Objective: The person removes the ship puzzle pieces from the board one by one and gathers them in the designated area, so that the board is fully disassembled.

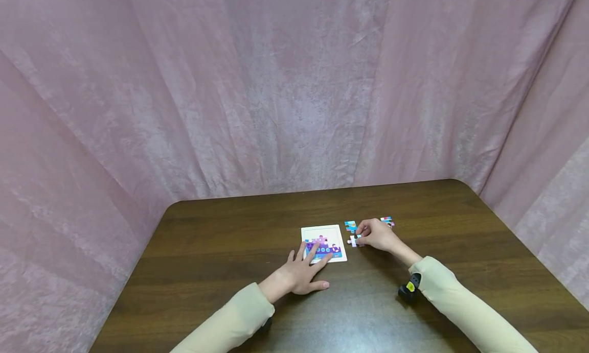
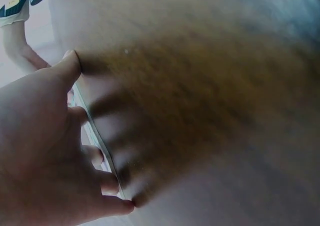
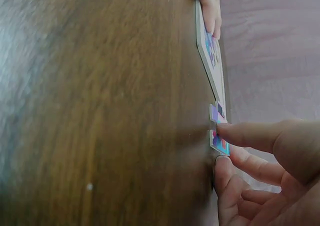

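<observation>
From my end: puzzle tray (image 1: pixel 329 231) sits flat on the counter (image 1: pixel 221 240), in front of the person. Lower part carries a purple ship picture; upper part is bare white, so I read it as partly filled.

Left hand (image 1: pixel 303 275) is spread wide, fingers near straight, gripping nothing. Several fingertips lie over the tray's lower part, thumb off to the near side. My guess: it braces the tray against sliding; the splayed fingers spread the load and leave the bare upper part uncovered.

Right hand (image 1: pixel 378 235) has its fingers curled, thumb and index nearly closed, pinching a pale piece (image 1: pixel 353 241) just right of the tray. Pinch by the edge looks sensible for something that thin. Can't tell if it's lifted or flat on the counter.

Two more loose: a blue piece (image 1: pixel 350 226) beside the tray's upper right, and a far piece (image 1: pixel 387 221) beyond the right hand, partly hidden. All on the right, probably for that hand's reach.
</observation>
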The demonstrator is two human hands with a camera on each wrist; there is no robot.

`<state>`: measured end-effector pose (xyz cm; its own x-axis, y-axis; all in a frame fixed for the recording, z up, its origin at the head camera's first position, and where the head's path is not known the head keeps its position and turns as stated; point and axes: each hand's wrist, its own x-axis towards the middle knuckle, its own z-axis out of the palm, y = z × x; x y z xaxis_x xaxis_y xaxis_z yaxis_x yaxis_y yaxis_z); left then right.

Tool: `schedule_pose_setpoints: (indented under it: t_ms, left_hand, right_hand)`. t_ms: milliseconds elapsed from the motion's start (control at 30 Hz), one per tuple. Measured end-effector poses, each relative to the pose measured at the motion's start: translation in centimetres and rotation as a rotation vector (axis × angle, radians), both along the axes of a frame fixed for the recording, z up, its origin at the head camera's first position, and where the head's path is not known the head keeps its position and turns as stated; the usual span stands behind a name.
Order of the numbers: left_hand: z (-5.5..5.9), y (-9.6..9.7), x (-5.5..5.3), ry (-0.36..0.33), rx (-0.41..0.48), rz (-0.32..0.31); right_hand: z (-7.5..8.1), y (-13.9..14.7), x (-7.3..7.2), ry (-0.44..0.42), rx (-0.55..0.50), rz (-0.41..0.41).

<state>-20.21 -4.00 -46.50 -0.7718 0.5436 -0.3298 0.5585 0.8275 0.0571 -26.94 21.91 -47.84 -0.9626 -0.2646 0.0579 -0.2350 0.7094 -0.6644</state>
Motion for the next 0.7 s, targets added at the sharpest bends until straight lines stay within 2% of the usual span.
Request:
schedule_pose_setpoints:
  t_ms: [267,467,700]
  left_hand:
    - [-0.1,0.0,-0.1,0.007,-0.008,0.000]
    - [-0.2,0.0,-0.1,0.010,-0.004,-0.003]
    - [-0.3,0.0,-0.1,0.005,0.003,0.002]
  right_hand:
    - [0.1,0.1,0.0,-0.004,-0.011,0.011]
    - [0.7,-0.4,0.0,-0.003,0.009,-0.031]
    - [0.8,-1.3,0.0,0.055,0.010,0.013]
